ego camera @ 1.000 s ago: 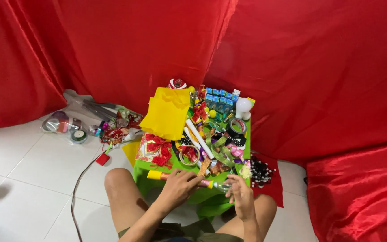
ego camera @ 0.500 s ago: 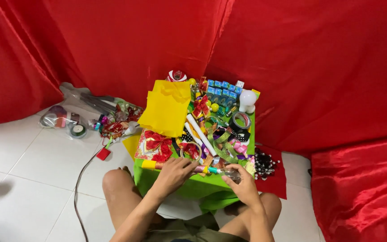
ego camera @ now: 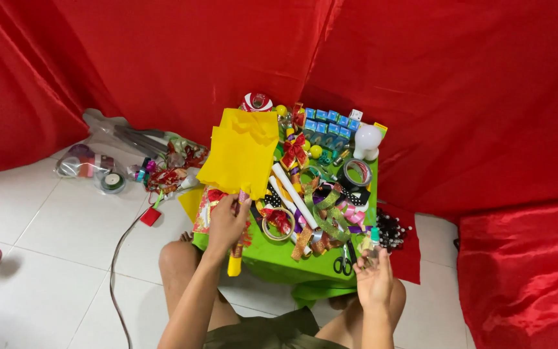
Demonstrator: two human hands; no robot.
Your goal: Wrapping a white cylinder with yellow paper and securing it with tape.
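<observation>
— What did the left hand (ego camera: 226,223) have?

— It was closed around a rolled tube of patterned wrapping paper (ego camera: 236,249), held roughly upright at the near left edge of the green counter (ego camera: 279,258); the tube's yellow end hung below the hand, over the counter's edge.

— And the right hand (ego camera: 374,284)?

— Raised at the near right corner, palm up, fingers loosely curled around a small bottle with a green cap (ego camera: 374,238). Whether it was gripped tight, I could not tell.

— What lay around them?

— Scissors (ego camera: 342,264) just left of the right hand, a tape ring (ego camera: 278,224) between the two hands, and green ribbon (ego camera: 324,210) tangled beyond it. A yellow sheet (ego camera: 243,152) covered the far left of the counter, with a white bulb (ego camera: 367,139) at the far right. Red cloth (ego camera: 453,84) hung behind, and a clear bag (ego camera: 108,145) lay on the tiled floor to the left.
</observation>
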